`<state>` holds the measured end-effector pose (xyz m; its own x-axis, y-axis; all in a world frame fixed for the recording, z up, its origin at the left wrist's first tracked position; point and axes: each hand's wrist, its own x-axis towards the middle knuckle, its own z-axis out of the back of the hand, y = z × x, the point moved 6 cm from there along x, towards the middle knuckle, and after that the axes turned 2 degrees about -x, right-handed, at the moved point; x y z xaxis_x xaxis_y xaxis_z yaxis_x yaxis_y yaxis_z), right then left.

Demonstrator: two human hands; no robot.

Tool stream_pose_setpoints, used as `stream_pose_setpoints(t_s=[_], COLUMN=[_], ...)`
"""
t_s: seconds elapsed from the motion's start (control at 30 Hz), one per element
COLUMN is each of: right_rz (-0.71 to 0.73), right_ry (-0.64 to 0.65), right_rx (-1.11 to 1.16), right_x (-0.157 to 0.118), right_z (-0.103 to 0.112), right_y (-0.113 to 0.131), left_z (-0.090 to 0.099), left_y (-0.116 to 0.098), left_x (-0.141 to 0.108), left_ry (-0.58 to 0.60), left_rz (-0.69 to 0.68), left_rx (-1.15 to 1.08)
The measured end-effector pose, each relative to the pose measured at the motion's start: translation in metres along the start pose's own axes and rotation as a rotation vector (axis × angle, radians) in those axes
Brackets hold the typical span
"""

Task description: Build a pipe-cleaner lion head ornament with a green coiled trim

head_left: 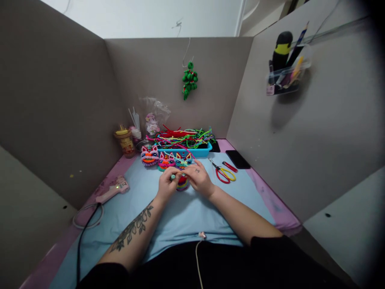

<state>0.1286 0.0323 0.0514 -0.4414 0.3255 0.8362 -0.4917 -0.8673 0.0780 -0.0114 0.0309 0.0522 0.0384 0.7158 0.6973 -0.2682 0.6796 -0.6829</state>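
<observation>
Both hands meet mid-table: left hand (166, 184) and right hand (199, 179) pinch a small multicoloured craft piece (182, 182) between fingertips. Behind them, the blue tray (201, 152) brims with tangled pipe cleaners (183, 137); the wall holder (285, 78) carries pens.

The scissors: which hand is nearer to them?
Right. The right hand is just left of the scissors, apart from them. The left hand is farther left, beyond the right hand.

Both hands meet at mid-desk, fingers pinched.
The left hand (166, 183), forearm tattooed, and the right hand (200, 179) curl inward, fingertips nearly touching; both bare forearms angle in from below.
</observation>
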Motion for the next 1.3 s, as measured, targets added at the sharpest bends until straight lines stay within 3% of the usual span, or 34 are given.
stream_pose_setpoints(t_s=[0.13, 0.2, 0.3, 0.37, 0.4, 0.5, 0.6, 0.7, 0.8, 0.93, 1.3], right_rz=[-0.078, -0.225, -0.468, -0.503, -0.478, -0.373, -0.384, -0.531, -0.617, -0.587, -0.373], right_ry=[-0.117, -0.282, -0.63, -0.783, -0.8, -0.628, -0.286, -0.098, -0.098, -0.117, -0.057], right_rx=[0.058, 0.093, 0.112, 0.055, 0.003, -0.136, -0.097, 0.093, 0.267, 0.435, 0.436], right_x=[0.002, 0.002, -0.01, -0.02, -0.023, -0.022, -0.017, -0.017, -0.017, -0.013, -0.01], right_z=[0.012, 0.026, 0.059, 0.081, 0.088, 0.088, 0.054, 0.017, 0.002, 0.001, 0.004], right_y=[-0.009, -0.024, -0.053, -0.064, -0.067, -0.067, -0.063, -0.058, -0.048, -0.033, -0.02], left_z=[-0.007, -0.012, -0.018, -0.02, -0.021, -0.021, -0.02, -0.017, -0.016, -0.018, -0.022], left_y=[0.008, 0.023, 0.044, 0.051, 0.052, 0.05, 0.043, 0.038, 0.036, 0.035, 0.035], left_x=[0.0, -0.002, -0.009, -0.012, -0.013, -0.013, -0.011, -0.008, -0.007, -0.009, -0.011], left_ry=[0.014, 0.003, -0.01, -0.018, -0.019, 0.016, 0.045, 0.063, 0.099, 0.155, 0.236], left_rz=[0.15, 0.348, 0.655, 0.781, 0.816, 0.858, 0.825, 0.733, 0.64, 0.558, 0.524], left_rx=[-0.147, -0.295, -0.533, -0.657, -0.706, -0.797, -0.814, -0.737, -0.594, -0.407, -0.343])
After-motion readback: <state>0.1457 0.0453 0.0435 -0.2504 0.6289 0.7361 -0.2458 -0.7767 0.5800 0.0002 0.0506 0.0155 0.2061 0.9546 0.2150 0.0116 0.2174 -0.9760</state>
